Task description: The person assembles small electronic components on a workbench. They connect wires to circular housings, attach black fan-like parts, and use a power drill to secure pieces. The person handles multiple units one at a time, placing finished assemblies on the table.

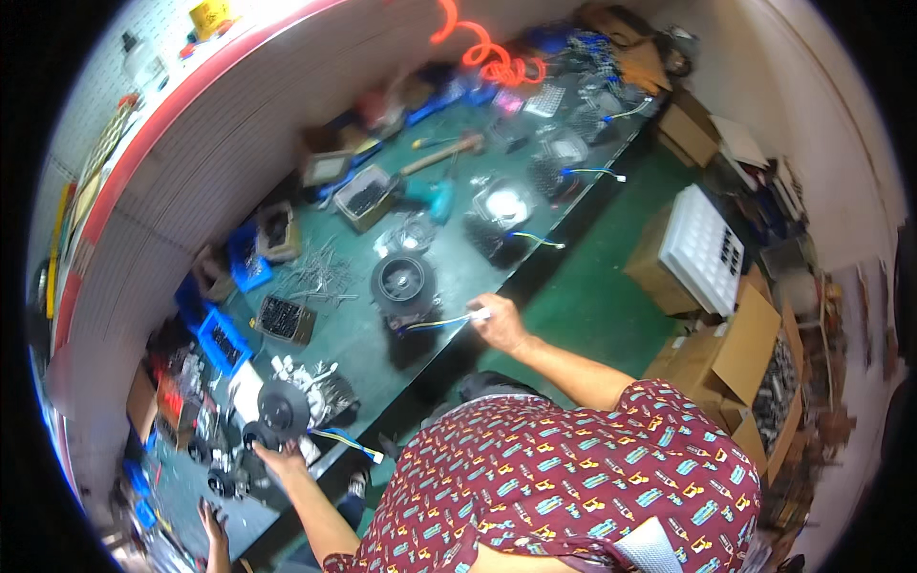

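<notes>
My right hand (pixel 504 327) pinches a small white connector (pixel 480 314) at the table's near edge. Its blue and yellow wires (pixel 439 324) lead to a black round fan unit (pixel 402 280) that stands on the table. Further left, my left hand (pixel 282 462) has its fingers closed around a small dark round part (pixel 258 435). Just beyond it a black disc (pixel 284 409) rests beside a heap of white and grey fittings (pixel 330 393). Part of my left fingers is hidden by the dark part.
Several fan units with wires line the table (pixel 363 325) toward the far right. A hammer (pixel 444 155), a teal power tool (pixel 432 199), a box of dark screws (pixel 285 319) and blue bins (pixel 223 342) lie behind. Another person's hand (pixel 212 520) is at lower left. Cardboard boxes (pixel 702 368) stand right.
</notes>
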The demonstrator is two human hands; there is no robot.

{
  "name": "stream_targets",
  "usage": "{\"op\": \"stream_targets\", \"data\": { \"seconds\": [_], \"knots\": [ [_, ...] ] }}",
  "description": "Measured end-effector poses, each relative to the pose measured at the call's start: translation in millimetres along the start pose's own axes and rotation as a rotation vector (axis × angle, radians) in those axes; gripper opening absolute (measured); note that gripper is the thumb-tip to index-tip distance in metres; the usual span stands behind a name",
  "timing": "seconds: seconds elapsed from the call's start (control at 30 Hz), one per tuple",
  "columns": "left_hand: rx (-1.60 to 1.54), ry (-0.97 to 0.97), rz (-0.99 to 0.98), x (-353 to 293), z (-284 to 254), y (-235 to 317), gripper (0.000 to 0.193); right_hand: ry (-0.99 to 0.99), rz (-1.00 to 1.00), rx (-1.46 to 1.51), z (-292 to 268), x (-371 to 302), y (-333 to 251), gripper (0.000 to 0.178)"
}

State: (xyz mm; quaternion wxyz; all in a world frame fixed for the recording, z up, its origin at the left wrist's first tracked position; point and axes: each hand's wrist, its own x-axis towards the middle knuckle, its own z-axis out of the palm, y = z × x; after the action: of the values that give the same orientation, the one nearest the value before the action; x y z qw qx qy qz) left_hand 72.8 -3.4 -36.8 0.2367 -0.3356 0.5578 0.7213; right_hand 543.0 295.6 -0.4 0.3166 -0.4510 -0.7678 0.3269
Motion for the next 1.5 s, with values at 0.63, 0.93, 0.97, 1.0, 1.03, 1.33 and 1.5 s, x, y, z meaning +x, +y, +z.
{"op": "stream_targets", "data": {
  "seconds": [0.63, 0.93, 0.97, 1.0, 1.03, 1.33, 1.5],
  "knots": [
    [0.281, -0.077, 0.934, -240, 89, 90, 0.051, 0.399, 0.268, 0.237, -144, 91, 102, 0.019],
    [0.328, -0.748, 0.499, -387, 258, -105, 0.040, 0.124, 0.220, 0.403, -168, 146, 153, 0.025],
    [0.334, -0.778, 0.448, -394, 270, -141, 0.041, 0.100, 0.213, 0.407, -168, 147, 153, 0.025],
    [0.438, -0.802, 0.446, -394, 277, -167, 0.041, 0.082, 0.192, 0.418, -168, 151, 157, 0.024],
    [0.545, -0.828, 0.438, -393, 284, -190, 0.041, 0.060, 0.199, 0.452, -169, 154, 157, 0.024],
    [0.860, -1.029, 0.480, -409, 355, -305, 0.042, -0.019, 0.292, 0.585, -170, 161, 165, 0.027],
    [0.923, -0.923, 0.386, -386, 367, -313, 0.053, -0.044, 0.288, 0.598, -168, 159, 168, 0.027]
  ]
}}
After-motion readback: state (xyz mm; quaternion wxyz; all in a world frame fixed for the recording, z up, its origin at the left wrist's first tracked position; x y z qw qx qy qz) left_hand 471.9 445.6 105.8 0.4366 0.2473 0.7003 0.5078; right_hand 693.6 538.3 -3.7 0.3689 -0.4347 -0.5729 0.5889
